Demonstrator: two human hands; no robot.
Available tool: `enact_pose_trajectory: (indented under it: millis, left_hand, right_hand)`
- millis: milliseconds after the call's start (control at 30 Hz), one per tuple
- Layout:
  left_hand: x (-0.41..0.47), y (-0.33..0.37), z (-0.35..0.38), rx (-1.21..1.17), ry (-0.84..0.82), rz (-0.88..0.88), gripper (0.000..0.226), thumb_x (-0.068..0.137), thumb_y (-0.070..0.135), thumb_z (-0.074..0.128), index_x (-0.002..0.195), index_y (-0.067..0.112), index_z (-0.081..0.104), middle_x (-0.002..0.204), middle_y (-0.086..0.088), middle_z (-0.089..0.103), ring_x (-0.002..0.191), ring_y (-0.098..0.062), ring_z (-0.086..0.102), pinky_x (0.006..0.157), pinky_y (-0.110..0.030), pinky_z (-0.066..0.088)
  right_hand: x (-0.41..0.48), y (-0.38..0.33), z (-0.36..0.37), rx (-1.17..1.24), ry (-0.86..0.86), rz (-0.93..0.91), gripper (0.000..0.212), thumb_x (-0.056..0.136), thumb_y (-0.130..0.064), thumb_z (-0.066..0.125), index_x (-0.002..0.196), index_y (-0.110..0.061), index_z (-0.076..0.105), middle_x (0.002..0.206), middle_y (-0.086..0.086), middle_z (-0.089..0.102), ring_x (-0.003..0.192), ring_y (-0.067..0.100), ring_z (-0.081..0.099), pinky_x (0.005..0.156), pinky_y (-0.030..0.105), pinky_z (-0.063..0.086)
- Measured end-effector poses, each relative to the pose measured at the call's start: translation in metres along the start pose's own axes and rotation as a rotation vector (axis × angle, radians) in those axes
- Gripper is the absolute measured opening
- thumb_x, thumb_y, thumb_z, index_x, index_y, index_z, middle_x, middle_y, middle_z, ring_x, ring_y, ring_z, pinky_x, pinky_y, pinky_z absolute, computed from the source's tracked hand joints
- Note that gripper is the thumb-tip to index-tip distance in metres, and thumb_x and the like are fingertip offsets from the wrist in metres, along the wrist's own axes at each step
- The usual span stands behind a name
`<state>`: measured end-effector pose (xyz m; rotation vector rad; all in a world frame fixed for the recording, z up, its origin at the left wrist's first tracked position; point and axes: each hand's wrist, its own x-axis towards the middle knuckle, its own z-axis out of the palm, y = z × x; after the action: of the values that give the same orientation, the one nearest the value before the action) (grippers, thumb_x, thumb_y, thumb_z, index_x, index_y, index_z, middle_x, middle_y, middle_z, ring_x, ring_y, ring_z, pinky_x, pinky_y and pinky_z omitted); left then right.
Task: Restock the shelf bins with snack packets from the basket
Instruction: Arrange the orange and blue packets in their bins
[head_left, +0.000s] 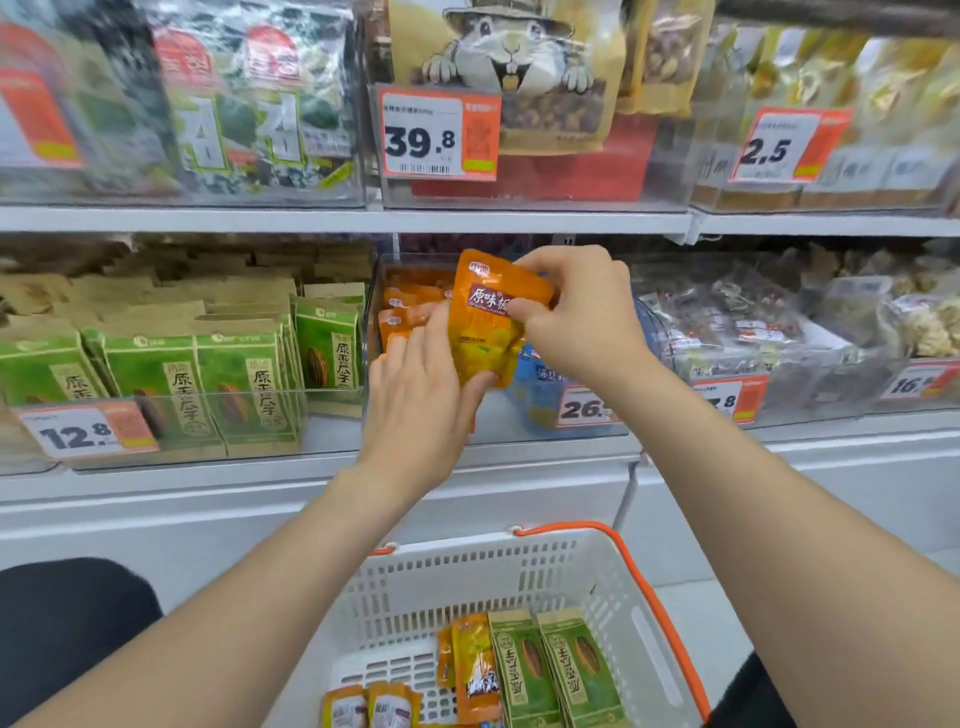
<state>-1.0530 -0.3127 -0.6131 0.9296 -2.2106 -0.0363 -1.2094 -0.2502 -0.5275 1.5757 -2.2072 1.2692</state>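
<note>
- Head view, far left of the frame: green-and-tan paper seed packets stand upright in rows inside a clear plastic bin, behind a white-and-orange price tag reading 12.8.
- Left of centre, your left hand reaches up from the lower left with its fingers spread; the thumb presses against the lower edge of an orange plastic snack packet with a dark red label, and the fingers lie behind the packet's left side.
- At centre, you hold that packet upright at the mouth of the clear middle shelf bin, just in front of a stack of matching orange packets lying inside the bin.
- Right of centre, your right hand is closed on the packet's upper right part, thumb on the front face and fingers curled over the top edge.
- Below your right hand, blue packets sit in the same bin beside a price tag starting 26.
- At lower centre, a white slotted plastic basket with orange handles sits under your arms; it holds more orange packets and two green seed packets leaning against each other.
- On the right, clear bags of mixed snacks fill the neighbouring bins.
</note>
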Motion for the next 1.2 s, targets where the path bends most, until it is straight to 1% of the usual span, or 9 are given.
enact_pose_trajectory:
  millis: [100, 200, 300, 533, 633, 700, 767, 900, 1200]
  left_hand:
    - [0.022, -0.016, -0.004, 0.166, -0.044, 0.043, 0.071, 0.1, 0.056, 0.038, 0.155, 0.01, 0.036, 0.143, -0.008, 0.053, 0.128, -0.031, 0.048, 0.098, -0.048, 0.038]
    - [0.034, -0.033, -0.002, 0.304, -0.13, 0.071, 0.068, 0.098, 0.051, 0.039, 0.154, 0.015, 0.037, 0.157, -0.006, 0.045, 0.144, -0.026, 0.039, 0.109, -0.049, 0.034]
    - [0.034, -0.041, 0.003, 0.38, -0.206, 0.062, 0.068, 0.098, 0.055, 0.026, 0.154, 0.018, 0.039, 0.164, -0.003, 0.038, 0.151, -0.024, 0.035, 0.111, -0.054, 0.029]
    - [0.039, -0.035, 0.004, 0.349, -0.228, 0.014, 0.059, 0.091, 0.051, 0.031, 0.136, 0.017, 0.048, 0.15, -0.004, 0.053, 0.135, -0.027, 0.05, 0.106, -0.057, 0.035]
    - [0.044, -0.038, 0.003, 0.35, -0.241, 0.014, 0.066, 0.089, 0.054, 0.033, 0.142, 0.016, 0.047, 0.144, -0.004, 0.058, 0.131, -0.027, 0.054, 0.105, -0.056, 0.035]
    - [0.048, -0.04, 0.003, 0.344, -0.242, 0.013, 0.073, 0.088, 0.056, 0.034, 0.147, 0.015, 0.044, 0.14, -0.004, 0.059, 0.127, -0.026, 0.055, 0.104, -0.055, 0.035]
    - [0.05, -0.043, 0.003, 0.345, -0.243, 0.015, 0.078, 0.087, 0.058, 0.033, 0.152, 0.016, 0.041, 0.139, -0.004, 0.058, 0.125, -0.026, 0.055, 0.104, -0.054, 0.036]
    - [0.052, -0.048, 0.006, 0.361, -0.271, 0.015, 0.078, 0.089, 0.061, 0.031, 0.153, 0.018, 0.042, 0.137, -0.005, 0.057, 0.126, -0.027, 0.051, 0.105, -0.055, 0.035]
    - [0.051, -0.048, 0.006, 0.353, -0.257, 0.034, 0.072, 0.089, 0.06, 0.029, 0.144, 0.016, 0.048, 0.133, -0.005, 0.057, 0.125, -0.028, 0.048, 0.107, -0.06, 0.031]
  right_hand:
    - [0.007, 0.001, 0.005, -0.082, 0.153, 0.057, 0.02, 0.085, -0.024, 0.07, 0.102, -0.032, 0.075, 0.095, -0.008, 0.074, 0.098, 0.027, 0.065, 0.085, 0.043, 0.057]
    - [0.007, 0.002, 0.019, -0.197, 0.116, 0.091, 0.025, 0.086, -0.019, 0.066, 0.108, -0.029, 0.075, 0.103, 0.002, 0.074, 0.102, 0.032, 0.063, 0.08, 0.042, 0.056]
    - [0.011, 0.007, 0.038, -0.252, 0.06, 0.119, 0.03, 0.085, -0.018, 0.067, 0.112, -0.028, 0.074, 0.105, 0.008, 0.071, 0.101, 0.035, 0.063, 0.078, 0.044, 0.056]
    - [0.031, 0.011, 0.073, -0.385, -0.035, 0.153, 0.024, 0.085, -0.014, 0.068, 0.109, -0.019, 0.069, 0.104, 0.011, 0.066, 0.098, 0.038, 0.062, 0.069, 0.037, 0.042]
    - [0.042, 0.007, 0.083, -0.43, -0.044, 0.158, 0.017, 0.086, -0.011, 0.068, 0.101, -0.015, 0.063, 0.097, 0.01, 0.059, 0.095, 0.039, 0.063, 0.068, 0.037, 0.039]
    - [0.049, 0.005, 0.091, -0.452, -0.045, 0.15, 0.018, 0.087, -0.012, 0.07, 0.104, -0.015, 0.064, 0.104, 0.012, 0.064, 0.099, 0.038, 0.063, 0.072, 0.038, 0.042]
    - [0.054, 0.004, 0.101, -0.505, -0.067, 0.123, 0.017, 0.087, -0.015, 0.07, 0.103, -0.016, 0.064, 0.108, 0.012, 0.068, 0.108, 0.036, 0.06, 0.086, 0.042, 0.043]
    - [0.06, 0.009, 0.113, -0.645, -0.161, 0.136, 0.027, 0.087, -0.02, 0.07, 0.112, -0.015, 0.063, 0.121, 0.016, 0.067, 0.131, 0.038, 0.046, 0.101, 0.047, 0.034]
    - [0.069, 0.018, 0.117, -0.706, -0.2, 0.118, 0.03, 0.082, -0.009, 0.065, 0.111, -0.015, 0.063, 0.12, 0.013, 0.068, 0.133, 0.041, 0.04, 0.11, 0.053, 0.031]
